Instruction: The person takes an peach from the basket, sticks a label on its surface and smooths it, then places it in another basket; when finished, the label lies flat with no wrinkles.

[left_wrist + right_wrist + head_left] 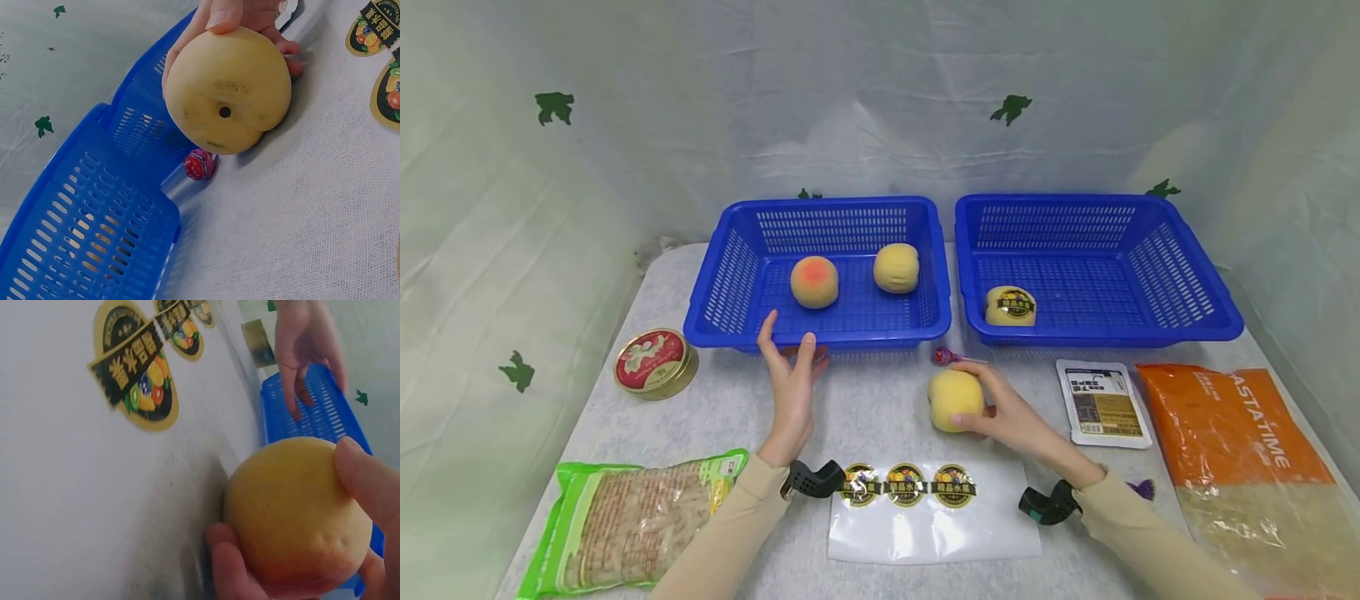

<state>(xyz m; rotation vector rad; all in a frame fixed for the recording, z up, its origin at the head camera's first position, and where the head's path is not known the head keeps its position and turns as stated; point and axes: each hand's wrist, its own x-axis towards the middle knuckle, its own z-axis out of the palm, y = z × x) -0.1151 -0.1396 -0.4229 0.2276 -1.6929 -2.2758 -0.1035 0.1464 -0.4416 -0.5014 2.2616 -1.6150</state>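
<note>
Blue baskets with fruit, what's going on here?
A person's right hand holds a yellow peach. The left hand, holding nothing, is near the front of the left basket, which has two more peaches in it. A labelled peach sits in the right basket. A sheet bearing three similar labels lies between the forearms.

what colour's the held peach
The peach is yellow with a reddish blush, clearest in the right wrist view.

I've got creased, pale sheet walls (865, 150) on three sides here, dark-green leaf-shaped patches (555, 107) scattered across them, and a whitish, woven-textured tabletop (868, 400) below.
</note>
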